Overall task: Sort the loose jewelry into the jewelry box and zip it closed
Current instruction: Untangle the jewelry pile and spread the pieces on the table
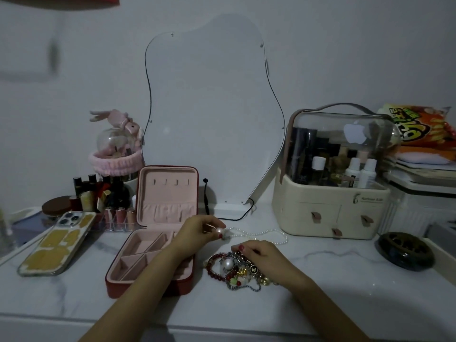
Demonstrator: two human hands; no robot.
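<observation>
Jewelry box [158,233] lies open on the tabletop [345,280]. Just right of it, the left hand [199,229] pinches a pearl necklace [259,234]; the right hand [264,253] rests curled fingers on the jewelry pile [237,270].

The open jewelry box [153,245] stands on the tabletop [345,287], with the phone [58,241] to its left and the jewelry pile [238,270] to its right. The pearl necklace [261,234] lies behind the pile. The mirror [209,107] stands behind the box, and the cosmetics organizer [333,193] stands to the mirror's right.
</observation>
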